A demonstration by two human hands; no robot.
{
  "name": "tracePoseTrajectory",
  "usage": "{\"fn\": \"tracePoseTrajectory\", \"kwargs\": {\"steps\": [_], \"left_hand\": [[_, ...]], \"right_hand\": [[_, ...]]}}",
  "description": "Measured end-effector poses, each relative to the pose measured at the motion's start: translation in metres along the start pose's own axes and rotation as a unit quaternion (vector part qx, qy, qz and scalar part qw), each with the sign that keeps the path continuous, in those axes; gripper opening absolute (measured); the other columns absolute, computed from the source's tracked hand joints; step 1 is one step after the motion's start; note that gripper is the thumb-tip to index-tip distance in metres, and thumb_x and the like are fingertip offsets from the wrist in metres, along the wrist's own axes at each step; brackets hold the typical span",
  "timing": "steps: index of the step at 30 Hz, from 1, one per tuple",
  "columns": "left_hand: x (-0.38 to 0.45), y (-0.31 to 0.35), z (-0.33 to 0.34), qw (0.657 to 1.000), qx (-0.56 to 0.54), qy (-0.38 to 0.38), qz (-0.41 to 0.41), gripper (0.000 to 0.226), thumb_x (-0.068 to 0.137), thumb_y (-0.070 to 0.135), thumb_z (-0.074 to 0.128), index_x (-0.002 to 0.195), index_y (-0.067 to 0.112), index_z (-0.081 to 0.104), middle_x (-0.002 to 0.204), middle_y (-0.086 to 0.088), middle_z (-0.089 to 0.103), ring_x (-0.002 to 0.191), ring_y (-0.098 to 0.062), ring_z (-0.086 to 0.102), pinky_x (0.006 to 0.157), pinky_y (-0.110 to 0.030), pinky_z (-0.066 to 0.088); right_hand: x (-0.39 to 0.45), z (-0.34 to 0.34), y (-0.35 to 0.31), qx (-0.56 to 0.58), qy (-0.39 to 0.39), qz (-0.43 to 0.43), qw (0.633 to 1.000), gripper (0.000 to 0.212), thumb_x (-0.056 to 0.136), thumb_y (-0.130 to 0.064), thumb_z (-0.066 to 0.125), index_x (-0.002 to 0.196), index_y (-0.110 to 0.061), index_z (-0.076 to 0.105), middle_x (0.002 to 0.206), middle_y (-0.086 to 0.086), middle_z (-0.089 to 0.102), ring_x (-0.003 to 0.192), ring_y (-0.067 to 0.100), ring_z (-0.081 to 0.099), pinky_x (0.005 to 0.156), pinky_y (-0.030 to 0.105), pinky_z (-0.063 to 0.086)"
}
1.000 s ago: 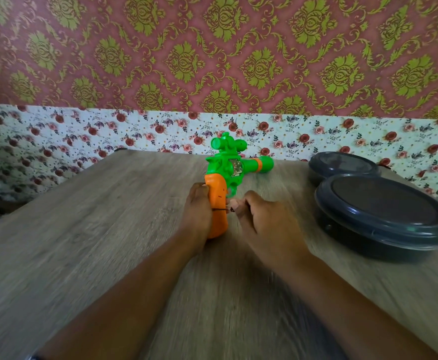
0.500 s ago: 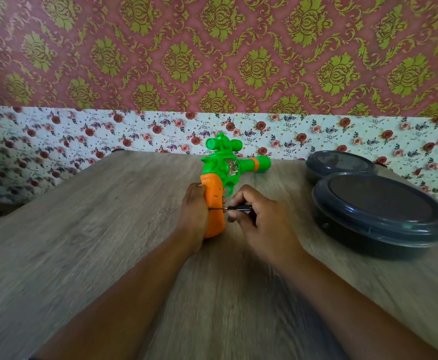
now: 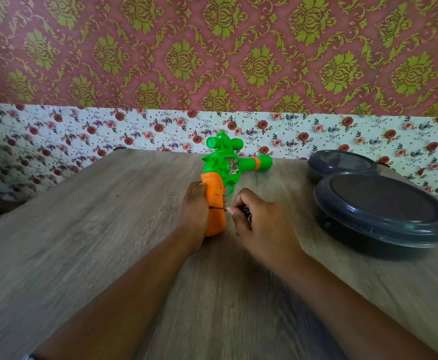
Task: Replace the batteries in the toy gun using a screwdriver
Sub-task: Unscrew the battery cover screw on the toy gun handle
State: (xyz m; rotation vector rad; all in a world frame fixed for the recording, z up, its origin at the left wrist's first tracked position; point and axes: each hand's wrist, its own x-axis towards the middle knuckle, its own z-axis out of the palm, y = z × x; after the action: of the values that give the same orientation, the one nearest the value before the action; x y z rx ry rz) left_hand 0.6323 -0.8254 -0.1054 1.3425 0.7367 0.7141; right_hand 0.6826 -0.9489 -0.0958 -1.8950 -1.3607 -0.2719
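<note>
At frame centre the left hand (image 3: 193, 209) clasps the orange handle of the toy gun (image 3: 221, 183), standing on the counter (image 3: 82, 229), while the right hand (image 3: 258, 216) pinches the screwdriver (image 3: 219, 208), its tip against the handle. Keep the shaft square to the screw, pressing firmly while turning. The gun's body and barrel are bright green.

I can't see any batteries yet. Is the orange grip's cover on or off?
On: the orange grip looks whole, with the screwdriver tip against it.
</note>
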Motion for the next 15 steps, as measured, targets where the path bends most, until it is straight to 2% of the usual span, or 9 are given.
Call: {"fn": "tracePoseTrajectory", "kwargs": {"steps": [2,5,7,9,10,12,15], "left_hand": [[-0.0012,0.0003,-0.0006,1.0,-0.001,0.001,-0.001,0.052,0.096,0.043,0.023,0.122,0.009,0.054,0.107,-0.019,0.068,0.086,-0.028,0.065,0.076,-0.037,0.051],[-0.0022,0.0009,-0.0009,1.0,-0.008,-0.005,0.001,0.062,0.084,0.052,0.028,0.12,0.008,0.054,0.106,-0.02,0.068,0.09,-0.033,0.066,0.079,-0.043,0.052],[-0.0036,0.0016,0.0002,1.0,-0.004,-0.006,0.004,0.063,0.082,0.051,0.027,0.116,0.006,0.054,0.103,-0.02,0.068,0.082,-0.03,0.064,0.073,-0.039,0.052],[-0.0059,0.0036,0.0005,1.0,0.004,-0.006,0.008,0.054,0.085,0.05,0.027,0.106,0.008,0.054,0.097,-0.018,0.064,0.077,-0.026,0.059,0.071,-0.034,0.046],[-0.0052,0.0036,0.0007,1.0,0.007,-0.004,0.01,0.047,0.086,0.049,0.027,0.1,0.011,0.053,0.093,-0.016,0.062,0.076,-0.024,0.057,0.071,-0.033,0.045],[-0.0057,0.0041,0.0008,1.0,0.013,0.004,0.019,0.038,0.092,0.044,0.027,0.094,0.014,0.051,0.086,-0.013,0.058,0.073,-0.023,0.055,0.072,-0.033,0.044],[-0.0057,0.0031,0.0013,0.999,0.032,0.008,0.031,0.047,0.086,0.049,0.027,0.101,0.013,0.054,0.098,-0.017,0.061,0.086,-0.029,0.058,0.088,-0.042,0.046]], "right_hand": [[-0.0002,-0.001,0.0,0.016,-0.005,0.007,1.0,0.008,0.09,-0.028,0.055,0.088,-0.021,0.052,0.069,-0.004,0.063,0.063,0.015,0.062,0.061,0.039,0.052],[0.0007,-0.0032,0.0011,0.077,0.001,0.033,0.996,0.007,0.087,-0.024,0.061,0.081,-0.023,0.056,0.064,-0.008,0.065,0.061,0.006,0.062,0.063,0.035,0.053],[0.0009,-0.0042,0.0016,0.118,0.01,0.043,0.992,0.007,0.085,-0.02,0.063,0.08,-0.024,0.06,0.064,-0.01,0.066,0.061,0.001,0.061,0.062,0.028,0.05],[0.0006,-0.0029,0.0017,0.139,0.023,0.025,0.99,0.005,0.085,-0.019,0.063,0.084,-0.024,0.062,0.068,-0.012,0.066,0.066,0.002,0.063,0.064,0.03,0.052],[-0.0001,-0.0014,0.0004,0.134,0.026,0.009,0.991,0.002,0.085,-0.022,0.06,0.088,-0.023,0.061,0.071,-0.012,0.066,0.069,0.004,0.064,0.065,0.034,0.053],[-0.0017,0.0022,-0.0039,0.1,0.027,-0.02,0.994,0.014,0.088,-0.033,0.049,0.091,-0.021,0.056,0.075,-0.012,0.063,0.07,0.008,0.063,0.063,0.039,0.052],[-0.0029,0.0027,-0.0053,-0.004,0.044,-0.028,0.999,0.036,0.09,-0.049,0.027,0.089,-0.019,0.048,0.064,-0.009,0.052,0.055,0.011,0.051,0.048,0.032,0.039]]}}
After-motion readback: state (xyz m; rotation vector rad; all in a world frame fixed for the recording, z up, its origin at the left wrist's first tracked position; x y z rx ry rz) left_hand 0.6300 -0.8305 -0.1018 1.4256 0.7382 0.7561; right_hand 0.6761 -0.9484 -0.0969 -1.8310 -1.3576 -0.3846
